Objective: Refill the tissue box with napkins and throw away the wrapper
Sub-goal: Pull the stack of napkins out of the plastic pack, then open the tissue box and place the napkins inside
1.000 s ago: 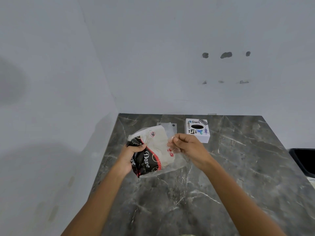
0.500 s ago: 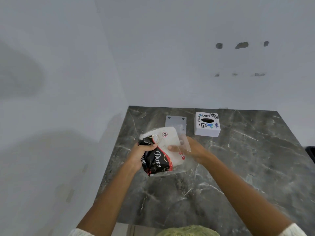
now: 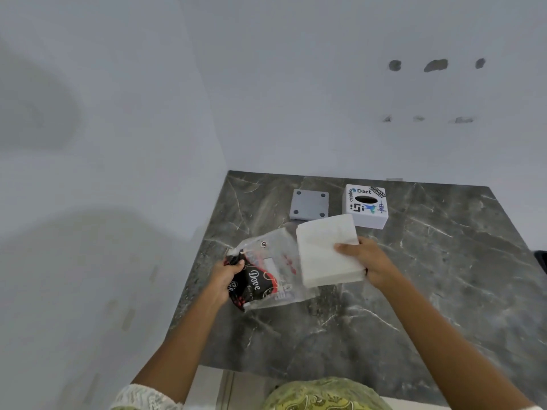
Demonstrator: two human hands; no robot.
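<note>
My right hand [image 3: 368,261] grips a thick stack of white napkins [image 3: 327,250], held clear of the wrapper and above the counter. My left hand [image 3: 228,276] clutches the left end of the plastic wrapper [image 3: 266,276], which is clear with a black and red "Dove" print and looks empty. The white tissue box [image 3: 367,207], with stickers and a dark oval slot on top, stands at the back of the counter just behind the napkins. To its left lies a grey square plate [image 3: 309,205] with four round feet, apart from the box.
The dark marbled counter [image 3: 414,291] runs into a corner of white walls at the left and back. A dark object [image 3: 542,260] shows at the right edge. The counter's front edge is near my body.
My right hand has drawn the napkin stack out of the wrapper and to the right. The wrapper now hangs limp in my left hand. The view has tilted further down.
</note>
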